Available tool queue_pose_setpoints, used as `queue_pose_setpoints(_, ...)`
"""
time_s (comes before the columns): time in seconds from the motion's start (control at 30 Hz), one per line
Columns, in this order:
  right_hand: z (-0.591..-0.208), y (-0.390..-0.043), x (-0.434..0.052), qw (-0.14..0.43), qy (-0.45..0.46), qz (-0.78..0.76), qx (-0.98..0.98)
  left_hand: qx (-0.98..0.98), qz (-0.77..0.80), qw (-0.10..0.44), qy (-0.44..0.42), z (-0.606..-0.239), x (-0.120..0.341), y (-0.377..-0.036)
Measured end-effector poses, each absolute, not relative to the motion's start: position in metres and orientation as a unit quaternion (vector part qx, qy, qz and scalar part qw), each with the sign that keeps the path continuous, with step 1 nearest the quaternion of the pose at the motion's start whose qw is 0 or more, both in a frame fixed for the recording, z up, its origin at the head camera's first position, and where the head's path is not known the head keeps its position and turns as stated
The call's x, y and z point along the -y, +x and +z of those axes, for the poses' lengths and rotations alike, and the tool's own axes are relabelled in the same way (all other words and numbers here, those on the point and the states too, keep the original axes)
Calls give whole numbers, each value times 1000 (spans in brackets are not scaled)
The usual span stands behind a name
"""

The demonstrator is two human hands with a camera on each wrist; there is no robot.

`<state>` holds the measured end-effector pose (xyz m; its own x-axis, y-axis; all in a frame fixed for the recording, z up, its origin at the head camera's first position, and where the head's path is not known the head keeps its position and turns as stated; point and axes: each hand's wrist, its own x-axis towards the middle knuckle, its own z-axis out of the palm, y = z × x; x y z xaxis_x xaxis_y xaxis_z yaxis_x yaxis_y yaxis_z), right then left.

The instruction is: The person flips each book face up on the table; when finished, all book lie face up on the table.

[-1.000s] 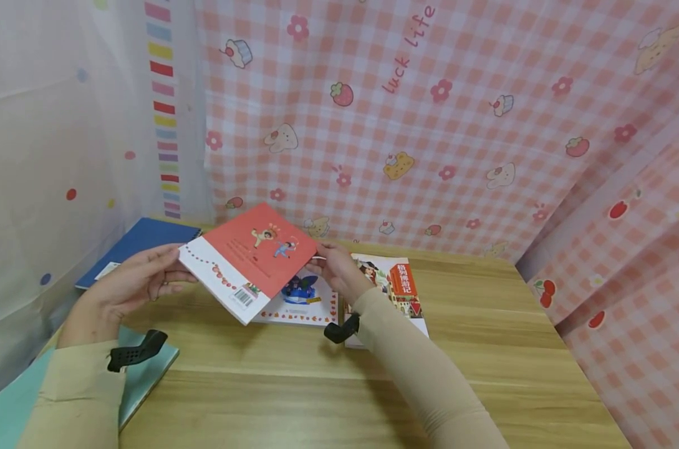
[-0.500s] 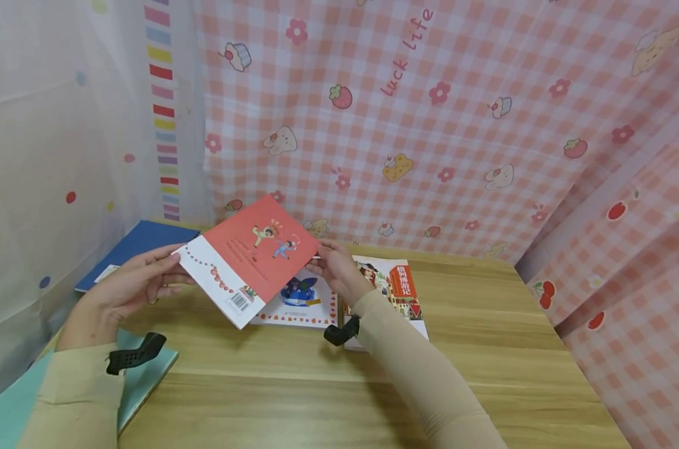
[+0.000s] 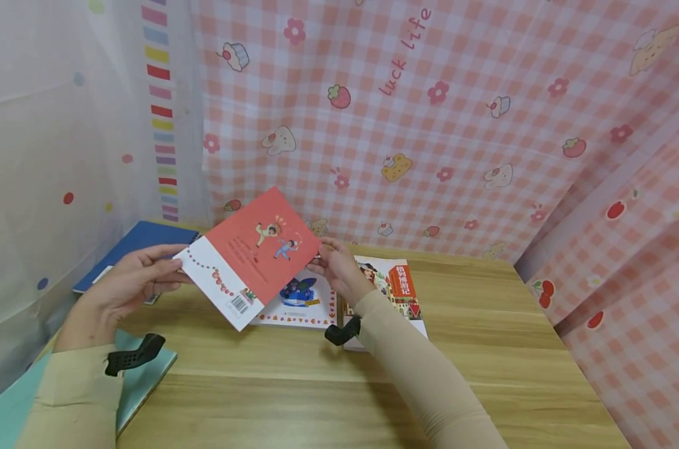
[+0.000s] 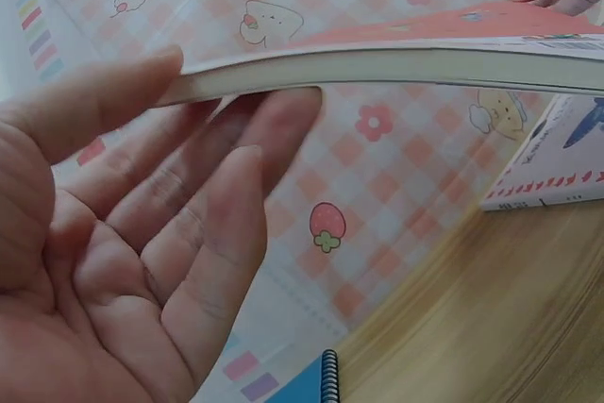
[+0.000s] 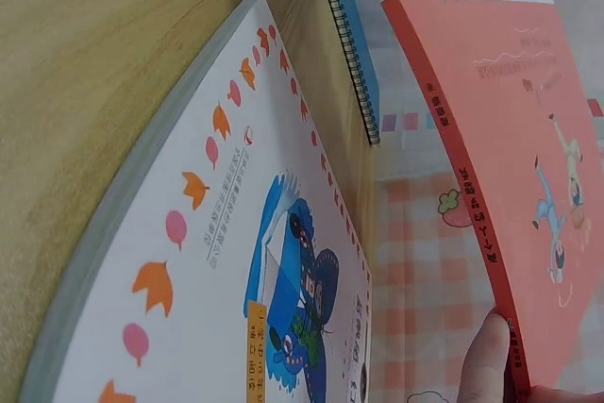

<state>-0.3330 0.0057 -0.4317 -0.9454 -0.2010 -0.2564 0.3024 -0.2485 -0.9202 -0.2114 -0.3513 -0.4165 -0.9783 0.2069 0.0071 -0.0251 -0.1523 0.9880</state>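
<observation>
Both hands hold a thin red-and-white book (image 3: 260, 249) in the air, its back cover with a barcode facing up. My left hand (image 3: 137, 277) pinches its left corner; in the left wrist view the thumb (image 4: 123, 87) lies on top and fingers are underneath. My right hand (image 3: 339, 265) grips the right corner by the spine. Below the raised book, a white book with a blue picture (image 3: 302, 302) lies on the table, partly hidden. A book with a red title panel (image 3: 401, 280) lies to its right, partly behind the right wrist.
A blue spiral notebook (image 3: 143, 243) lies at the back left of the wooden table (image 3: 485, 349). At the front left is a teal book or folder (image 3: 148, 368) beneath the left forearm. A pink checked curtain (image 3: 373, 125) hangs behind the table.
The red-and-white book's far corner has risen slightly while its near corner has dipped a little. Both hands keep their hold on it.
</observation>
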Motion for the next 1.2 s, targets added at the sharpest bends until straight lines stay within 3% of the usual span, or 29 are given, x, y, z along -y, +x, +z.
queue_pose_setpoints(0.77,-437,-333,-5,163,21,-781,-603,-681,724,44,101,-413,348,-203)
queue_pose_setpoints(1.2,-437,-333,-6,165,13,-776,-608,-726,668,31,160,-409,345,-203)
